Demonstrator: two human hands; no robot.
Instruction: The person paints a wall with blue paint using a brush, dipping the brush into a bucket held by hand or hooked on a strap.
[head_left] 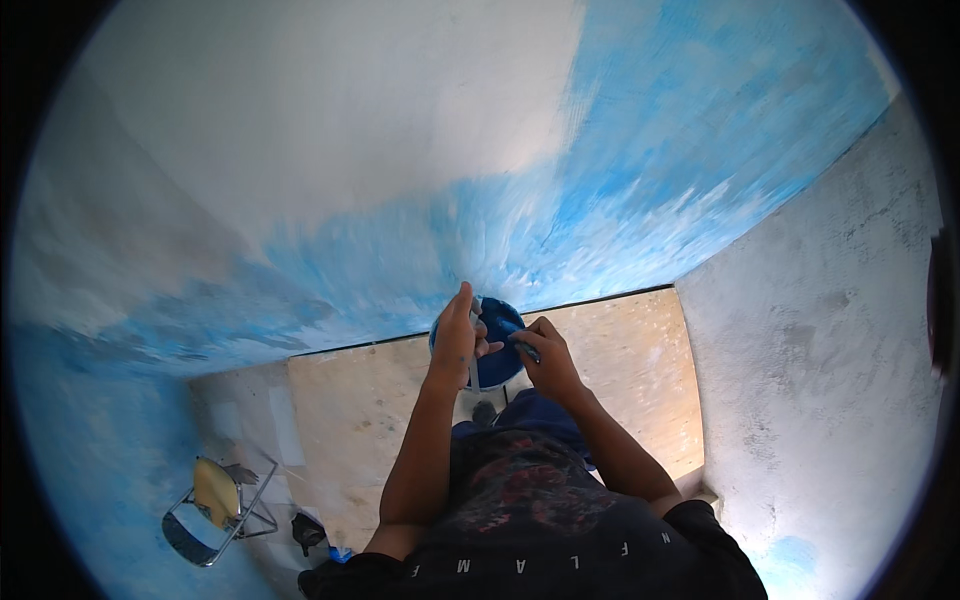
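Observation:
A round bucket [495, 372] with deep blue paint inside is in front of my body, close to the painted wall. My left hand [460, 340] is over the bucket's left side, its fingers curled around a pale strip that looks like the bucket handle [475, 375]. On the other side, my right hand [548, 360] pinches a paintbrush [530, 351] smeared with blue, its head over the bucket's opening. The bristles are hard to make out against the paint. Ahead rises the wall [420, 240], streaked blue and white below a pale upper area.
Beneath me lies a pale wooden board [625, 360] with its far edge along the wall. A folding chair [218, 495] with a yellowish seat stands lower left, near a small dark object [307, 532]. A grey, rough wall [810, 300] closes off the right side.

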